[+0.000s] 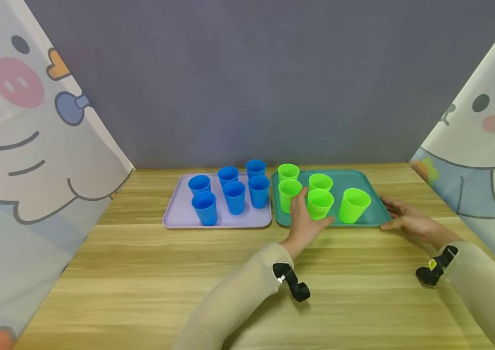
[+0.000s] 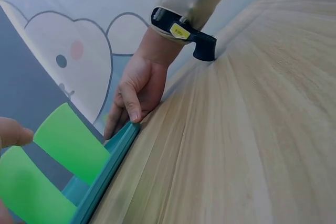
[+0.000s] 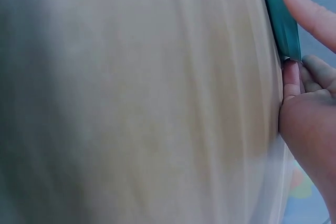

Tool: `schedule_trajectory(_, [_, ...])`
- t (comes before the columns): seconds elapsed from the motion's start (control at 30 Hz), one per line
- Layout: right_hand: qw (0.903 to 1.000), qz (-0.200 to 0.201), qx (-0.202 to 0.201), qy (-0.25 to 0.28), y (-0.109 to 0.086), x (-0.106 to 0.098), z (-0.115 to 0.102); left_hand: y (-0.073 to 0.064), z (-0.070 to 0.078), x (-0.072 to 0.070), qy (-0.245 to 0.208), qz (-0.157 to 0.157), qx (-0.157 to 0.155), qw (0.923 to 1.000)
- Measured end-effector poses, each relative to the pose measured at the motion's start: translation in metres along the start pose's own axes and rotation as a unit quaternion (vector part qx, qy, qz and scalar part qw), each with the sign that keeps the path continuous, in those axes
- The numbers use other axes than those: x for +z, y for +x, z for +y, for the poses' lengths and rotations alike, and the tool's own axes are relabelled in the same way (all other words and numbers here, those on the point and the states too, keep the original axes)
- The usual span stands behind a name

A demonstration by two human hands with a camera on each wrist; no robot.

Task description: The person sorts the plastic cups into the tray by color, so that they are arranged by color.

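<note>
My left hand (image 1: 304, 226) is at the front of the green tray (image 1: 374, 214), with fingers and thumb spread around a lime-green cup (image 1: 319, 204). In the left wrist view the thumb (image 2: 16, 132) stands apart from the cups; the other fingers are mostly out of frame. My right hand (image 1: 414, 223) grips the tray's front right corner. Its thumb (image 3: 310, 17) lies against the rim, and the other fingers are at the side and partly under it. Several lime-green cups stand upright on this tray, one of them (image 1: 354, 206) between the hands.
To the left, a lilac tray (image 1: 177, 218) carries several blue cups (image 1: 205, 209). Both trays stand side by side on a wooden table (image 1: 142, 272). A grey wall (image 1: 247, 87) rises behind, and printed cartoon sheets (image 1: 33, 184) hang at both sides.
</note>
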State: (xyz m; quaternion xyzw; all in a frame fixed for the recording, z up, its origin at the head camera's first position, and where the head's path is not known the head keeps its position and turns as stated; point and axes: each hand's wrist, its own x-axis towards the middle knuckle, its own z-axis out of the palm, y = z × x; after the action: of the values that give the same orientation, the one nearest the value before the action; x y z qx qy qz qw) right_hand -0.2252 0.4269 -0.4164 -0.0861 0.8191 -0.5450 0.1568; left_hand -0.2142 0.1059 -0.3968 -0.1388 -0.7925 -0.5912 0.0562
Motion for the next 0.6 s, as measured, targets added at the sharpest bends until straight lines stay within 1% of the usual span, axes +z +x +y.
schedule_trajectory(0.1, [1.0000,-0.001,-0.003,-0.001,0.000,-0.003,-0.001,-0.005,0.006,-0.004,0.010,-0.011,0.003,0.9999])
schedule_trajectory(0.17, [1.0000,-0.004,-0.008,-0.002,-0.001,-0.004,-0.002,-0.009,0.009,-0.007,0.016,-0.031,0.012,0.9993])
schedule_trajectory(0.23, [0.9999,-0.005,-0.008,-0.007,-0.002,-0.005,-0.002,-0.014,0.012,-0.012,0.032,-0.056,0.028,0.9976])
schedule_trajectory(0.3, [0.9996,-0.008,-0.013,-0.024,-0.003,-0.006,-0.003,-0.019,0.013,-0.020,0.060,-0.085,0.052,0.9933])
schedule_trajectory(0.37, [0.9988,-0.006,-0.012,-0.047,-0.005,-0.005,-0.004,-0.022,0.012,-0.032,0.099,-0.109,0.076,0.9862])
schedule_trajectory(0.43, [0.9969,-0.006,-0.013,-0.077,-0.007,-0.003,-0.006,-0.026,0.011,-0.048,0.138,-0.130,0.099,0.9768])
schedule_trajectory(0.47, [0.9954,-0.005,-0.011,-0.095,-0.008,-0.003,-0.008,-0.028,0.010,-0.057,0.156,-0.137,0.110,0.9719])
schedule_trajectory(0.53, [0.9934,-0.008,-0.007,-0.114,-0.010,-0.001,-0.013,-0.031,0.007,-0.077,0.188,-0.149,0.129,0.9623])
schedule_trajectory(0.6, [0.9896,-0.008,0.009,-0.143,-0.014,0.001,-0.021,-0.034,0.004,-0.097,0.218,-0.156,0.151,0.9516])
